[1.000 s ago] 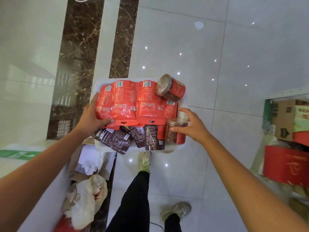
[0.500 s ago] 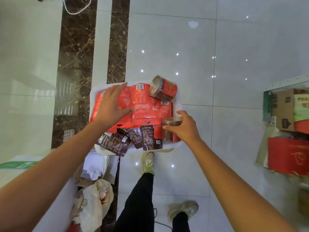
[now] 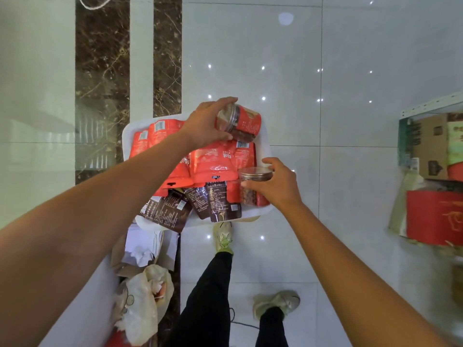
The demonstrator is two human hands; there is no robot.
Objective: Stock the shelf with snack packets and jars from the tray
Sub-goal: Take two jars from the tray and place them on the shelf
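Observation:
A white tray (image 3: 265, 146) holds several red snack packets (image 3: 215, 161) and dark brown packets (image 3: 215, 201) that hang over its near edge. At the tray's far right a red-labelled jar (image 3: 246, 125) lies on its side, and my left hand (image 3: 205, 123) grips its lid end. A second jar (image 3: 253, 189) with a metal lid stands upright at the tray's near right corner, held by my right hand (image 3: 278, 184) around its side. The shelf (image 3: 426, 110) shows at the right edge.
Cardboard boxes (image 3: 434, 146) and a red box (image 3: 433, 216) fill the shelf on the right. A pile of paper and plastic bags (image 3: 142, 284) lies below the tray on the left. My legs and shoes (image 3: 224, 237) stand on the glossy tiled floor.
My left hand moved from the tray's left edge across the red packets to the lying jar and took hold of it. My right hand stayed on the upright jar.

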